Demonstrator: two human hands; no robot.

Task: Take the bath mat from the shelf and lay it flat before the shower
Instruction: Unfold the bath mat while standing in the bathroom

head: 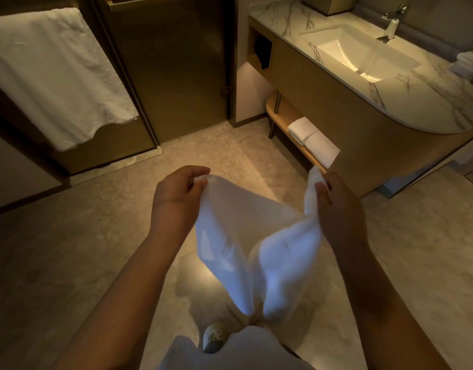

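1 white bath mat hangs in the air above the floor, sagging between 2 hands. The left hand pinches 1 upper corner with closed fingers; the right hand pinches the other. Beyond the right fingertips, 2 folded towels lie on 1 low shelf.

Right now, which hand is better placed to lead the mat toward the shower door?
Probably the left hand: it grips the bath mat corner on the side nearest the glass shower door. The right hand is nearer the vanity.
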